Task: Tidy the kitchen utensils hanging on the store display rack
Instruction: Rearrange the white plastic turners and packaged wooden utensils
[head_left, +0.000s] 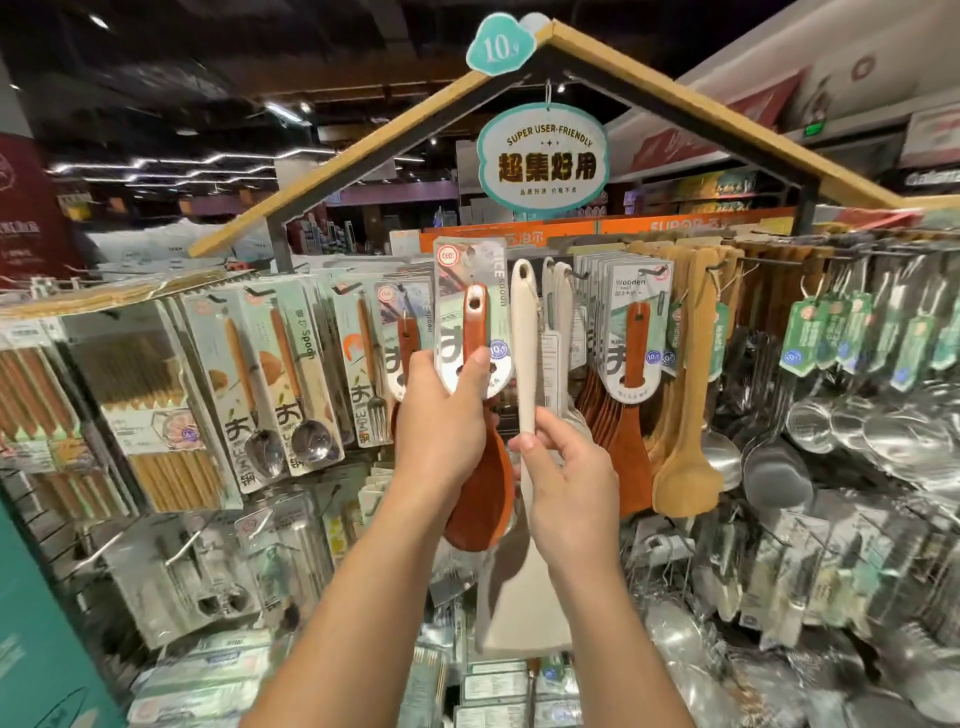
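My left hand (444, 415) grips a reddish-brown wooden rice spoon (475, 332) on its card, held upright in front of the display rack (779, 249). Its brown bowl (480, 499) hangs below my palm. My right hand (566, 483) pinches the cream handle of a white spatula (523, 343) between thumb and fingers. The spatula stands upright just right of the rice spoon, and its wide blade (524, 597) shows below my wrist. More white spatulas (557, 291) hang on a hook right behind it.
Carded spoons (306, 364), forks and chopstick packs (150, 410) hang to the left. Wooden rice spoons (636, 332), pale wooden ladles (685, 415) and steel ladles (852, 431) hang to the right. A sign (543, 156) dangles from the roof-shaped frame above. Packaged goods fill the lower hooks.
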